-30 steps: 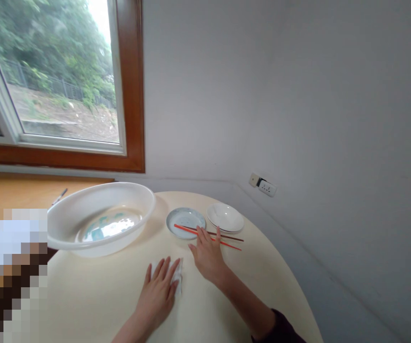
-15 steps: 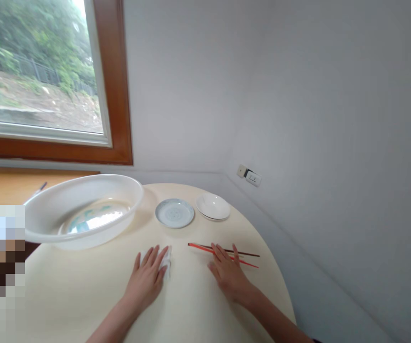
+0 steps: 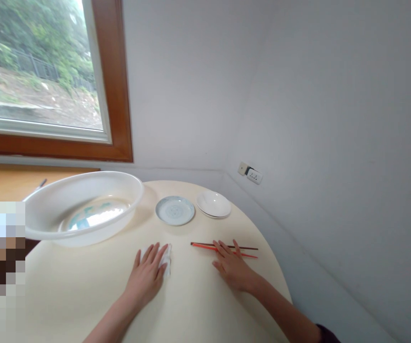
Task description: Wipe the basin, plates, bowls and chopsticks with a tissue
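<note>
My left hand lies flat with its fingers stretched out, on top of a white folded cloth or tissue that is mostly covered. On the right, my right hand rests over a red chopstick and a dark brown chopstick, fingers spread and palm down. Both sticks lie side by side, close together at their left ends and a little apart at the right. The hand hides their middle part.
Beyond my hands stand a pale blue-grey plate and white stacked dishes. A large translucent basin occupies the left of the round cream table. Walls, with a socket, close in behind and to the right.
My right hand has shifted slightly away from me and to the right. Both chopsticks now lie more level, their right ends farther from me. My left hand stays on the white cloth or tissue.
</note>
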`<state>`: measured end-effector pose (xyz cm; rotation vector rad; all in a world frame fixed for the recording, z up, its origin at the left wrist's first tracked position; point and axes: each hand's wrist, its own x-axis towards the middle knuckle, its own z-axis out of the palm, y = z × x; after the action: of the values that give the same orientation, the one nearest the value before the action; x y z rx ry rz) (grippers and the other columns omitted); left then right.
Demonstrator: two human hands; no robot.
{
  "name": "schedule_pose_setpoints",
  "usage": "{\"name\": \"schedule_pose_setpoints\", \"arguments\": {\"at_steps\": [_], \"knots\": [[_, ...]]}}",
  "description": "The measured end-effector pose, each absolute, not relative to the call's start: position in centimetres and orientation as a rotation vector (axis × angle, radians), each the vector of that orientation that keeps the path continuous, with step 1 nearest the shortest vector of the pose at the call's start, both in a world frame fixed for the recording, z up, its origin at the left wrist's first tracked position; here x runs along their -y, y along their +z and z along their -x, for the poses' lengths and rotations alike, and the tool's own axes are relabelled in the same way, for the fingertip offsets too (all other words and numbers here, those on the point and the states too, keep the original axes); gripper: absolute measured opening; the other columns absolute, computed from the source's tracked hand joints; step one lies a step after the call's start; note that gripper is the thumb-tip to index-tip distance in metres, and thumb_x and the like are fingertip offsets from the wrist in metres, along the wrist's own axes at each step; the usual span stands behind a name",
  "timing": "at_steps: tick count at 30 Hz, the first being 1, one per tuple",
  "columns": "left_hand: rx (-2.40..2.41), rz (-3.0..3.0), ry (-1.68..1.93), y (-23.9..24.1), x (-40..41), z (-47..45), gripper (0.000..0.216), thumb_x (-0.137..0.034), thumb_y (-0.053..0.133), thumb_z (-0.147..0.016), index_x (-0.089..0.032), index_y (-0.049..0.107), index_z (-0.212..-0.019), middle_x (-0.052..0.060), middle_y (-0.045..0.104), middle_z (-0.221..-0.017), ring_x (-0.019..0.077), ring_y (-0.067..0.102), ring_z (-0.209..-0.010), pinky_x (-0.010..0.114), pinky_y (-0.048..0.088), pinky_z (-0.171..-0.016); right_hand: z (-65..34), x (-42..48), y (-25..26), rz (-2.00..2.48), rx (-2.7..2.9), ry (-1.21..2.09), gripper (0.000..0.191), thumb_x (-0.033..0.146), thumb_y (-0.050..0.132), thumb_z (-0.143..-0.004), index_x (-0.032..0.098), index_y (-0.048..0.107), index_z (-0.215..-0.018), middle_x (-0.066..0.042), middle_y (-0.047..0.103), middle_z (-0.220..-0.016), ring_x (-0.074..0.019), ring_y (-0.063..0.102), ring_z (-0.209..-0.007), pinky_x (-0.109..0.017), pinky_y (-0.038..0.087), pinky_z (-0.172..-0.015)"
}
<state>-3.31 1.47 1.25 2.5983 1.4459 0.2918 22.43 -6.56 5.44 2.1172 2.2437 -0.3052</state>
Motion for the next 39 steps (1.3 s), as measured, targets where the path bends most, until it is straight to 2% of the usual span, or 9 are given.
{"name": "schedule_pose_setpoints", "arguments": {"at_steps": [7,14,21,27,30,32,34,36,39], "knots": [[-1.459,-2.592,0.246,1.4,-1.5,3.3,0.05,-0.03,0.027,-0.089,-0.023,0.034,-0.137,0.007,0.034,-0.143,0.0221,0.028,-0.132,0.049,0.018,-0.108,-23.0,6.5,6.0,-1.978,-2.262,-0.269,0.049,0.034,0.025,-0.093,0.012,0.037,-0.134,-0.012,0.023,-0.146,-0.0241,0.014,-0.136,-0.053,0.0,-0.108],[-1.454,-2.607,0.265,1.2,-1.6,3.3,0.05,-0.029,0.027,-0.089,-0.022,0.034,-0.137,0.007,0.035,-0.142,0.0228,0.029,-0.132,0.05,0.018,-0.107,-23.2,6.9,6.4,-1.904,-2.278,-0.228,0.048,0.035,0.026,-0.093,0.011,0.044,-0.13,-0.013,0.022,-0.146,-0.0258,0.011,-0.137,-0.052,0.002,-0.109],[-1.446,-2.609,0.309,0.8,-1.6,3.4,0.049,-0.03,0.027,-0.089,-0.023,0.035,-0.137,0.007,0.037,-0.142,0.0224,0.03,-0.131,0.049,0.018,-0.107,-23.6,7.3,6.1,-1.896,-2.318,-0.202,0.052,0.039,0.025,-0.093,0.009,0.04,-0.132,-0.015,0.021,-0.146,-0.0278,0.012,-0.136,-0.053,0.004,-0.109],[-1.438,-2.615,0.333,0.6,-1.7,3.5,0.049,-0.03,0.028,-0.089,-0.023,0.036,-0.136,0.008,0.037,-0.141,0.0229,0.031,-0.131,0.05,0.019,-0.107,-23.5,7.8,6.9,-1.89,-2.349,-0.17,0.05,0.039,0.024,-0.093,0.011,0.049,-0.126,-0.015,0.024,-0.146,-0.0277,0.017,-0.135,-0.053,0.006,-0.108],[-1.441,-2.605,0.305,0.8,-1.7,3.4,0.049,-0.03,0.027,-0.089,-0.023,0.035,-0.137,0.007,0.036,-0.142,0.0231,0.031,-0.131,0.05,0.018,-0.107,-23.4,7.4,7.8,-1.922,-2.39,-0.112,0.045,0.034,0.023,-0.094,0.015,0.058,-0.115,-0.013,0.037,-0.14,-0.0232,0.028,-0.131,-0.049,0.007,-0.108],[-1.443,-2.599,0.291,0.9,-1.7,3.4,0.05,-0.031,0.026,-0.089,-0.022,0.034,-0.137,0.007,0.036,-0.142,0.0231,0.03,-0.132,0.05,0.018,-0.107,-23.4,7.0,8.5,-1.968,-2.392,-0.055,0.042,0.03,0.025,-0.094,0.016,0.063,-0.103,-0.012,0.053,-0.126,-0.0212,0.043,-0.12,-0.044,0.017,-0.106],[-1.439,-2.604,0.307,0.8,-1.7,3.4,0.05,-0.031,0.026,-0.089,-0.022,0.034,-0.137,0.007,0.036,-0.142,0.0231,0.03,-0.131,0.05,0.019,-0.107,-23.4,6.6,9.2,-2.023,-2.352,0.001,0.039,0.027,0.027,-0.093,0.016,0.065,-0.094,-0.011,0.062,-0.107,-0.0197,0.054,-0.103,-0.038,0.031,-0.096],[-1.435,-2.614,0.34,0.6,-1.7,3.4,0.049,-0.031,0.027,-0.089,-0.023,0.035,-0.137,0.008,0.037,-0.141,0.0231,0.031,-0.131,0.05,0.019,-0.107,-23.7,6.2,9.7,-2.076,-2.279,0.038,0.037,0.023,0.028,-0.092,0.016,0.064,-0.09,-0.01,0.065,-0.096,-0.0194,0.058,-0.091,-0.033,0.038,-0.085],[-1.436,-2.619,0.35,0.5,-1.7,3.5,0.049,-0.03,0.027,-0.089,-0.023,0.035,-0.136,0.008,0.038,-0.141,0.0232,0.032,-0.131,0.05,0.019,-0.107,-24.3,5.8,9.8,-2.172,-2.173,0.031,0.034,0.021,0.03,-0.09,0.016,0.064,-0.09,-0.01,0.066,-0.095,-0.02,0.06,-0.088,-0.031,0.039,-0.081]]}}
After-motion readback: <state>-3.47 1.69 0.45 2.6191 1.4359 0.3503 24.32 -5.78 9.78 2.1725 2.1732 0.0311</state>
